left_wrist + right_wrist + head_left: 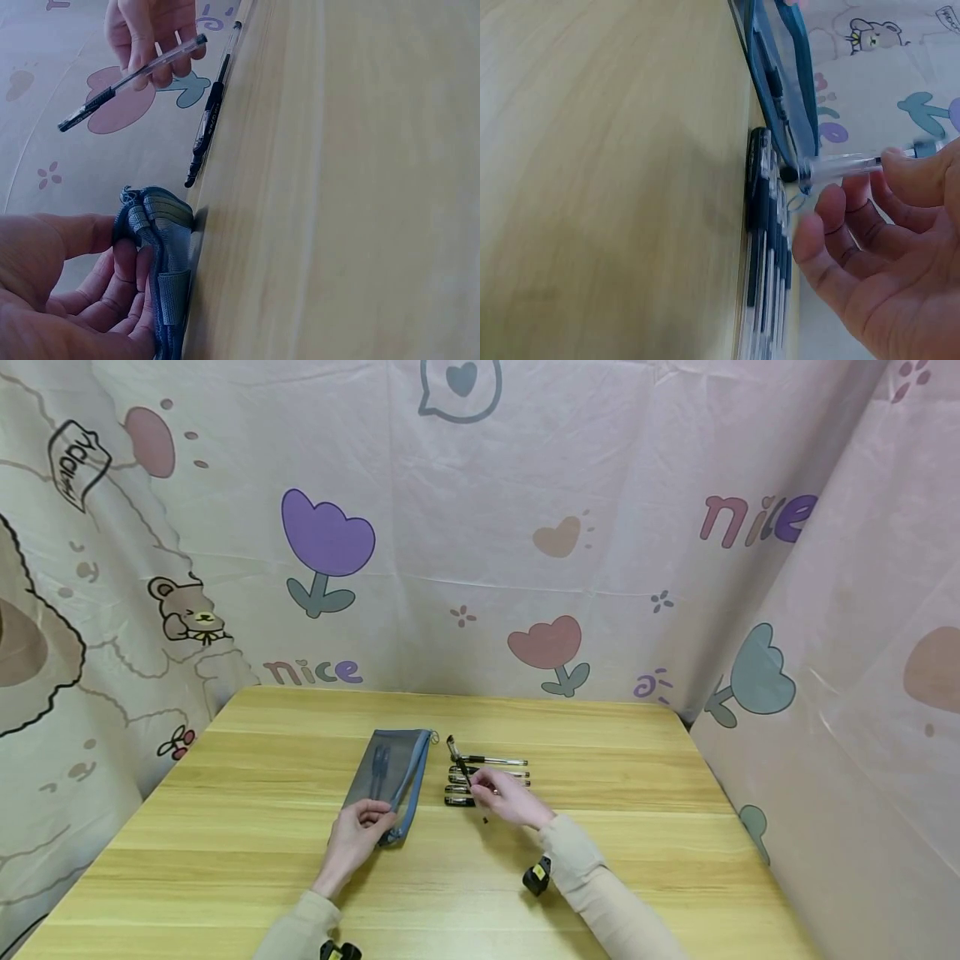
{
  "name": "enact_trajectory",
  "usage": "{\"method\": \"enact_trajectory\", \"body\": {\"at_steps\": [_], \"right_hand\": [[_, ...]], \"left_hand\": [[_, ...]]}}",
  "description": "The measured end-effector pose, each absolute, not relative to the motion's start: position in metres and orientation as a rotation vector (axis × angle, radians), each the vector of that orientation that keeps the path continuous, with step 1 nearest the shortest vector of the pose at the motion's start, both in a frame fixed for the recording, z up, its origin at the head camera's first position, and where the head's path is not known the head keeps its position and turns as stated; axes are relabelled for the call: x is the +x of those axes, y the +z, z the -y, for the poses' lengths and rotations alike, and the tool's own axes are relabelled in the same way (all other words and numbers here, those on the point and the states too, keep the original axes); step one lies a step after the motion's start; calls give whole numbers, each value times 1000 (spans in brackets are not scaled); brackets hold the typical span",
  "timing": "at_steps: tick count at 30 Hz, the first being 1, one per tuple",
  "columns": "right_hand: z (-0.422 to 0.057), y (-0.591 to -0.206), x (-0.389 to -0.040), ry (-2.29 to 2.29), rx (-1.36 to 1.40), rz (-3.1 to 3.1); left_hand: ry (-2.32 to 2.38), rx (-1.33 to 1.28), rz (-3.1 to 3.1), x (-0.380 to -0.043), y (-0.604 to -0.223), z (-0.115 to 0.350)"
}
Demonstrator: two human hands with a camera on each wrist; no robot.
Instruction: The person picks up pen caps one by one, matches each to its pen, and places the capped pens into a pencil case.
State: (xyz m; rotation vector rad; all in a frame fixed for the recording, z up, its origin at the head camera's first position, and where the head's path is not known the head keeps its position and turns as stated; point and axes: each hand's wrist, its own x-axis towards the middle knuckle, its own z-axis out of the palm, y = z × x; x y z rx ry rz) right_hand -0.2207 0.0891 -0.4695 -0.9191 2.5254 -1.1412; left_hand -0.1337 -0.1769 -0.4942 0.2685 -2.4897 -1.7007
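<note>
A blue-grey see-through zip pouch (362, 783) lies on the table, its zipper side to the right. Dark pen shapes show through its mesh. My left hand (354, 842) pinches the near end of the pouch; in the left wrist view, thumb and fingers hold its raised edge (139, 217). My right hand (516, 799) pinches a clear gel pen with a black grip (462, 768), tilted above the other pens. In the right wrist view that pen (844, 168) is held between thumb and fingers. Several similar pens (759, 187) lie side by side right of the pouch.
The wooden table (615, 760) runs back to a printed cloth (450, 527), which also hangs at both sides. A small black device (536, 877) is by the right wrist, and another (341, 951) is by the left sleeve.
</note>
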Motion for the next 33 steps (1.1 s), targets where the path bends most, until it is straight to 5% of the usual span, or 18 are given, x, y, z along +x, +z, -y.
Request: {"method": "enact_trajectory", "body": {"at_steps": [33], "right_hand": [[-18, -478, -234, -1796, -366, -1947]], "left_hand": [[-1695, 274, 2492, -133, -493, 177]]}}
